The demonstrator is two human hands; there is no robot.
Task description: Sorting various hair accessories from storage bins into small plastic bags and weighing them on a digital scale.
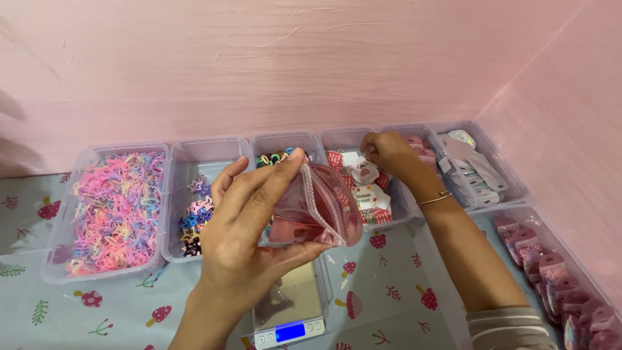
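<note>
Pink walls back a table (389, 304) with a pale mushroom-print cover, and a row of clear bins runs along the wall. Left hand (249, 223) pinches a small pink zip pouch (317, 210) between thumb and fingers, mouth spread open and tipped toward the right, probably so stuff can drop straight in. It hovers right above the little digital scale (289, 308), which sits at the table's near edge. Right hand (387, 154) is reaching past the pouch into the bin of printed cards (370, 194), fingertips closed on one small white card (363, 172). Left of the pouch sit a bin of pastel hair ties (113, 210) and a bin of star clips (197, 217); far right are packed pink pouches (557, 279).
</note>
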